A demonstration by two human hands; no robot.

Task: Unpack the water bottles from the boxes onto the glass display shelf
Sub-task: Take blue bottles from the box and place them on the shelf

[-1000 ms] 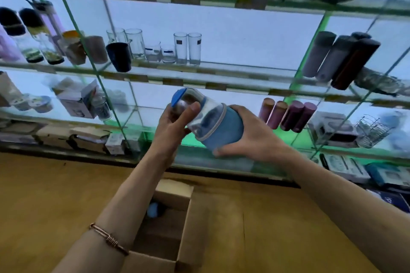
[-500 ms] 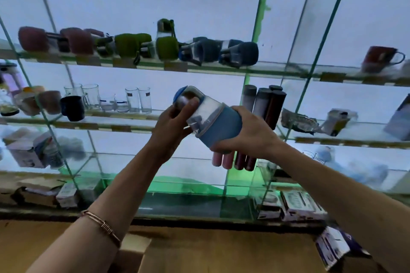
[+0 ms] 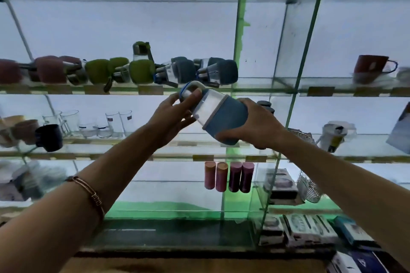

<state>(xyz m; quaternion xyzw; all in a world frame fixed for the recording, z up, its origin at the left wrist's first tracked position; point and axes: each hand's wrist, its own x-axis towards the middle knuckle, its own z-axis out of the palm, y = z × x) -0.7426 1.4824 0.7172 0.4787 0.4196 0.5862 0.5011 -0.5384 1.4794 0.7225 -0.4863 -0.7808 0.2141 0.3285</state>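
- At the left of the frame, clear drinking glasses (image 3: 115, 123) stand on a middle level of the glass display shelf (image 3: 286, 90).
- Left of centre, the left hand (image 3: 172, 117) grips the capped neck of the clear water bottle with a blue sleeve (image 3: 216, 112).
- At centre, that bottle is held tilted in the air, cap toward the upper left, just below the row of blue-sleeved bottles (image 3: 199, 72) lying on the shelf.
- Right of centre, the right hand (image 3: 255, 124) grasps the sleeved base.
- At the far right, a red mug (image 3: 370, 68) sits on the shelf.
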